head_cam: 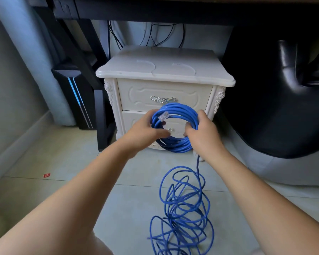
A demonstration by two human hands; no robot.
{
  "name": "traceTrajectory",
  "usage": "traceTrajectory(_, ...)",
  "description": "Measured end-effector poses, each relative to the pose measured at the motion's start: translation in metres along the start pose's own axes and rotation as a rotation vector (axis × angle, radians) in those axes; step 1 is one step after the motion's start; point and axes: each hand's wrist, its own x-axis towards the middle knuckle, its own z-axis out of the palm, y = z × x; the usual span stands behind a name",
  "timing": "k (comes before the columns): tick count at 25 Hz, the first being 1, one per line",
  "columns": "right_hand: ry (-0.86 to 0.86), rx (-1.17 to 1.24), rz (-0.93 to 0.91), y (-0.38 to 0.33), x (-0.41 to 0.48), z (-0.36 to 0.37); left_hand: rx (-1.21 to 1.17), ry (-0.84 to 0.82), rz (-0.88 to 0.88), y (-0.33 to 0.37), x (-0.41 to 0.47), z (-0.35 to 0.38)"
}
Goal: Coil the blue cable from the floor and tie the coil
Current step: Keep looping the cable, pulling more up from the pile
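- Winding is the step in hand. The coil (177,107) of blue Ethernet cable is held up in front of a white nightstand (164,70), several turns thick and not yet tied.
- The left hand (145,130) is at the coil's 9 o'clock. Its grip seems wrapped round the bundle, though the fingers are blurred.
- The right hand (203,132) is at 3 o'clock, its grip curled round the turns with fingertips poking through the centre hole.
- The clear RJ45 plug (163,115) lies at about 10 o'clock on the coil, just beside the left thumb.
- A single strand (198,162) drops from under the right hand to a loose heap (182,208) on the tiled floor (81,172), at 6 o'clock from the coil.
- As I judge it, much cable remains. Next, one hand should clamp the turns while the other draws up slack and lays a fresh loop, gently, since the heap looks tangled. Tying comes after that.
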Motion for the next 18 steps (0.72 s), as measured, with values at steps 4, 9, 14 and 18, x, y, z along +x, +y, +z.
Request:
traceTrajectory(4, -0.086, -0.363, -0.040, 0.000, -0.001, -0.006, 0.262, -0.118, 0.132, 0.000, -0.006, 0.000)
traceTrajectory(9, -0.123, -0.618, -0.269, -0.012, -0.009, 0.002, 0.667, 0.077, 0.310, -0.002, 0.001, 0.020)
traceTrajectory(14, -0.040, -0.448, -0.252, -0.010, -0.010, 0.000, 0.653, 0.262, 0.253, -0.001, 0.007, 0.028)
traceTrajectory(18, -0.161, -0.175, -0.013, 0.000, -0.006, -0.003, 0.494, 0.298, 0.195, 0.001, 0.006, 0.025)
